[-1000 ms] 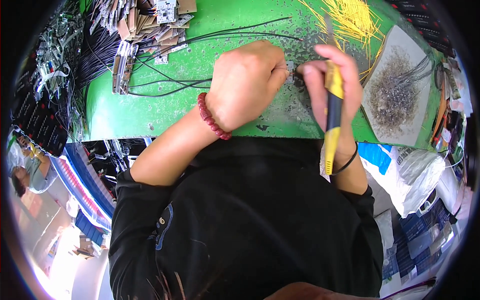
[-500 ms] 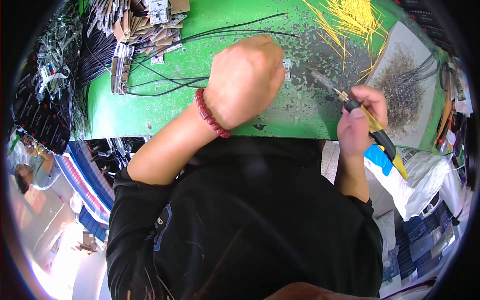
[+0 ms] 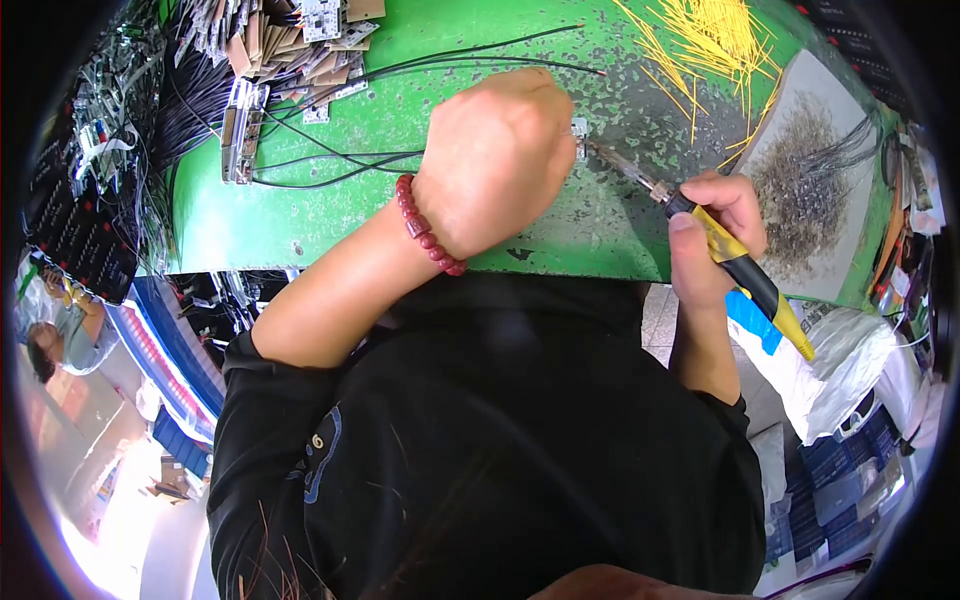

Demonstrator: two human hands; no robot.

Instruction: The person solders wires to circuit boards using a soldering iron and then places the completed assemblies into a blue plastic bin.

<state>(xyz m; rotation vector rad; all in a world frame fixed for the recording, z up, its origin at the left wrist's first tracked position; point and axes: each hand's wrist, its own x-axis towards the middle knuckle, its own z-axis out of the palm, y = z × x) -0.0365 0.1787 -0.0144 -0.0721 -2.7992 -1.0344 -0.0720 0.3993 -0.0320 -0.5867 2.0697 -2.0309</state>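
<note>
While pressed fist-like onto the green scuffed counter (image 3: 300, 220) near its front edge, left hand (image 3: 495, 160) clenched over a small metal-edged part (image 3: 579, 135), mostly hidden. Right hand (image 3: 715, 235) grasping a yellow-and-black soldering iron (image 3: 735, 265), tip touching that part. Loose yellow wires (image 3: 715, 40) toward the far right corner.

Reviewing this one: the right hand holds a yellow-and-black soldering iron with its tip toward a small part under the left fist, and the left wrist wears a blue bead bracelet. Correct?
Not quite. The bead bracelet on the left wrist is red, not blue, as the head view shows. The rest stands: the right hand holds the yellow-and-black soldering iron, its tip toward the small part at the left hand, which is closed in a fist on the green bench.
</note>
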